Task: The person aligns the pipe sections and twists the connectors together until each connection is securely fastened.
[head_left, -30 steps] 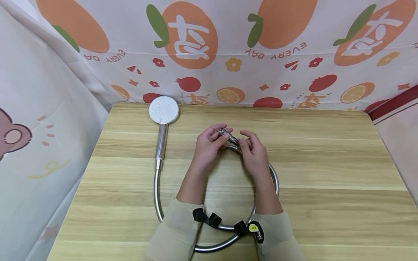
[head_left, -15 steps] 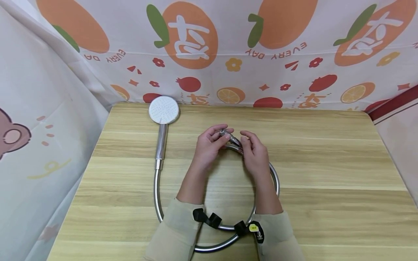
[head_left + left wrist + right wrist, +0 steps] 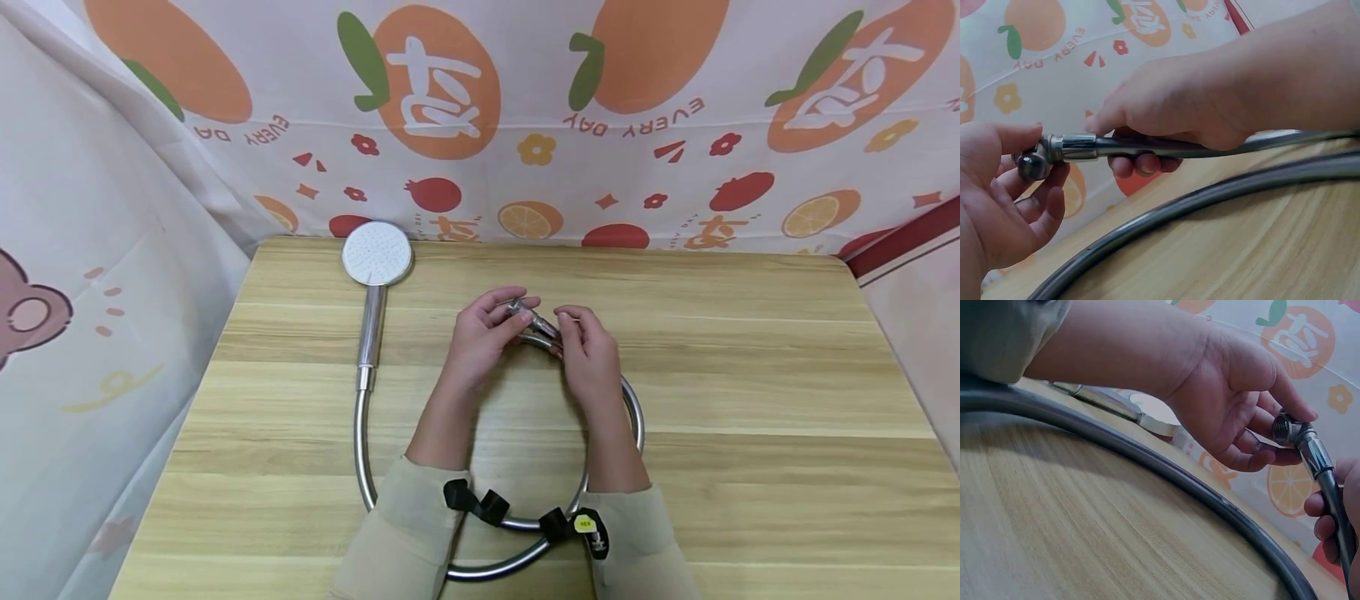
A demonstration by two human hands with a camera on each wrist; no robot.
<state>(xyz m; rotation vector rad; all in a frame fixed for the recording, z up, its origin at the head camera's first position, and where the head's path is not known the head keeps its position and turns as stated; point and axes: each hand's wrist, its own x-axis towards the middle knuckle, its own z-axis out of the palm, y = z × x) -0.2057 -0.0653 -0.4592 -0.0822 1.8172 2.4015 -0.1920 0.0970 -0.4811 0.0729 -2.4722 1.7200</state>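
Note:
A chrome elbow-shaped fitting [image 3: 1284,428] with a threaded opening sits at one end of a metal shower hose [image 3: 362,450]. Thumb and fingers of my left hand [image 3: 477,340] pinch this fitting. Just behind the hose's ribbed metal nut [image 3: 1079,147], my right hand [image 3: 592,358] grips the hose, fingers curled beneath it. Both hands hold this end above the table. On the far left lies the shower head [image 3: 377,252], its white nozzle face up and its handle joined to the hose's other end. My sleeves and forearms hide parts of the hose.
The hose loops across the wooden table [image 3: 750,383], passing under both forearms. A fruit-printed cloth [image 3: 536,100] hangs behind the table's back edge, and a pale curtain [image 3: 112,250] hangs at the left. Black straps [image 3: 555,525] circle my cuffs.
Both hands have shifted very slightly right, the right hand a little more. A bit more of the fitting and nut shows between them. The shower head stays in place.

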